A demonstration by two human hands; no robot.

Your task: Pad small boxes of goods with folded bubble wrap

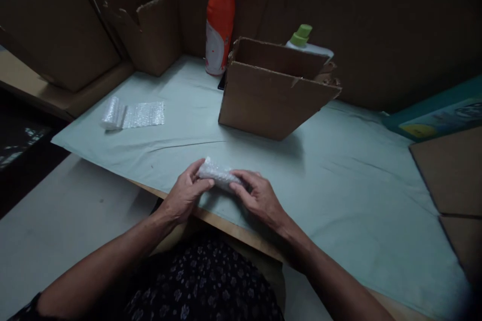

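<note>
A small roll of bubble wrap [218,173] lies crosswise between my hands, just above the near edge of the cloth-covered table [181,153]. My left hand [187,188] grips its left end, thumb in front and fingers behind. Around the right end, my right hand [259,195] is closed with the thumb on the near side. Whether anything is inside the wrap cannot be seen. Farther left on the table rests another piece of bubble wrap [141,114], partly rolled up at its left end.
An open cardboard box [271,100] stands behind my hands, with an orange bottle [220,20] and a green-capped white bottle [301,37] behind it. Larger cardboard boxes [64,35] are at the left. Cardboard [452,170] and a teal package [437,113] border the right side.
</note>
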